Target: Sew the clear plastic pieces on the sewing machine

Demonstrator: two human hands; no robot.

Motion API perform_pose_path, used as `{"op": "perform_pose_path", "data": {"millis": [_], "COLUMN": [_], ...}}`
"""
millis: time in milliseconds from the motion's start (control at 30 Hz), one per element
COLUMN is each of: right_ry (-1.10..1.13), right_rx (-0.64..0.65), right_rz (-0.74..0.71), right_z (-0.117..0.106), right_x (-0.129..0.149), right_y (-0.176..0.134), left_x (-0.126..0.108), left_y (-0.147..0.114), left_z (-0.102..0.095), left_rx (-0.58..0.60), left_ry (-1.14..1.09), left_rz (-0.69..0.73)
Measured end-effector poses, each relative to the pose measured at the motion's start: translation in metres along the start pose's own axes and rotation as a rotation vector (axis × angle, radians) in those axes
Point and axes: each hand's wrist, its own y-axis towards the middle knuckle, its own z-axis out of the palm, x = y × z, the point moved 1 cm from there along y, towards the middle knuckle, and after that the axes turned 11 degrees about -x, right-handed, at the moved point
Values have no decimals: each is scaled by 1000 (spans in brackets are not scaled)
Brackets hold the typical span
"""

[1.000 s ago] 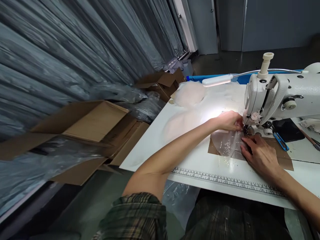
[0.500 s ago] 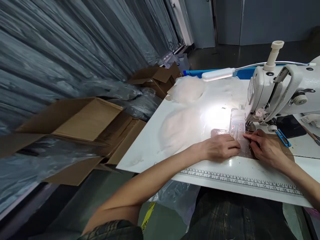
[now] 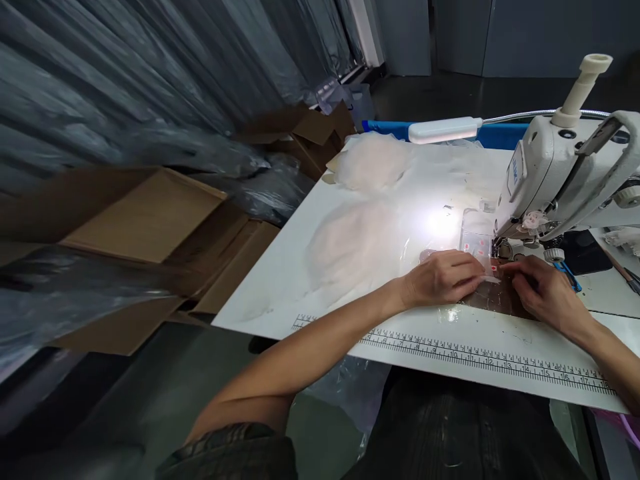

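A thin see-through piece with small red marks (image 3: 477, 245) lies on the sewing table, its right edge beside the needle and presser foot of the white sewing machine (image 3: 533, 177). My left hand (image 3: 447, 277) is closed, with bunched fingertips gripping the near end of this piece. From the other side, my right hand (image 3: 547, 287) reaches in with fingers curled and forefinger and thumb at the piece's right edge, just in front of the foot. Its grip is small and partly hidden. Brownish sheer material spreads flat between and under both hands.
Pale, fluffy-looking heaps (image 3: 350, 247) lie on the left of the white table (image 3: 265, 307). A lamp (image 3: 445, 130) lights the surface. A printed ruler (image 3: 480, 360) runs along the near edge. Blue thread snips (image 3: 567, 275) and a dark flat object (image 3: 587, 252) sit right. Cardboard boxes (image 3: 145, 213) stand left.
My view has shifted slightly. The red-marked piece has come further toward me past the foot, and my right hand has drawn back a little to the right. My left hand stays on the piece.
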Motion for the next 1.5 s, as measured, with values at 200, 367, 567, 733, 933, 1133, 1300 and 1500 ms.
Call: {"op": "perform_pose_path", "data": {"millis": [200, 367, 567, 733, 933, 1133, 1300, 1500], "right_ry": [-102, 39, 200, 114, -116, -170, -138, -98], "right_rx": [-44, 92, 152, 76, 128, 2, -80, -74], "right_rz": [-256, -303, -220, -195, -309, -277, -283, -322], "right_z": [12, 9, -5, -6, 5, 18, 19, 16], "right_x": [22, 20, 5, -14, -20, -16, -14, -13], "right_y": [-28, -22, -16, -3, 1, -10, -15, -14], "left_x": [-2, 0, 4, 5, 3, -9, -7, 5], "left_y": [3, 0, -8, -9, -7, -6, -9, -10], "left_z": [1, 2, 5, 6, 4, 5, 7, -2], "left_rx": [-55, 35, 325, 263, 171, 123, 181, 179], "left_ry": [-99, -93, -9, 42, 117, 198, 214, 45], "left_rz": [-244, -132, 148, 146, 200, 249, 189, 100]}}
